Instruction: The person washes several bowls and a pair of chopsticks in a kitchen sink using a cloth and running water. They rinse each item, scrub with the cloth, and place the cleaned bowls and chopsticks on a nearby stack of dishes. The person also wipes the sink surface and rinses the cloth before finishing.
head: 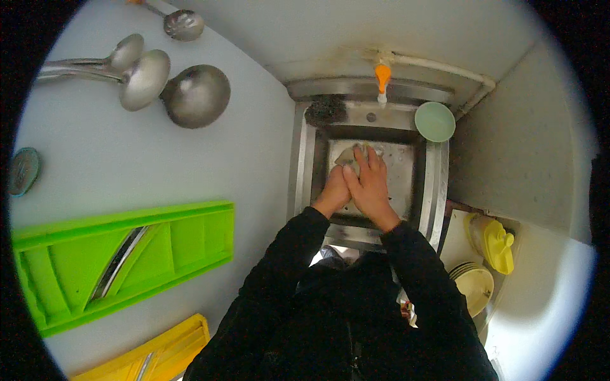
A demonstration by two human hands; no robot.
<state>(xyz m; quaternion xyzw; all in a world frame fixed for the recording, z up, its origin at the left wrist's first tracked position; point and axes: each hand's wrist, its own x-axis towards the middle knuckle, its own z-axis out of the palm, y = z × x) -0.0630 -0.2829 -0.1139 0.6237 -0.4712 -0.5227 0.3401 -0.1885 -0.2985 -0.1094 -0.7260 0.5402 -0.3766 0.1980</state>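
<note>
Both of my hands are together over the basin of a stainless steel sink (402,162). My left hand (336,190) has its fingers mostly hidden; it touches a greyish, wet-looking cloth (345,156) at the cloth's near side. My right hand (372,183) lies over the same cloth with its fingers spread forward and its thumb beside my left hand. A tap with an orange handle (382,76) sits on the wall beyond the basin. A dark mesh scouring pad (327,110) rests on the sink's back left corner, and a pale green bowl (434,122) on the back right.
On the left wall hang metal ladles (198,96), a slotted spoon (183,25), a green slicer (195,243) and a yellow slicer (167,350). A wall closes in the right side. Stacked bowls (476,288) and a yellow-lidded container (498,245) stand at the lower right.
</note>
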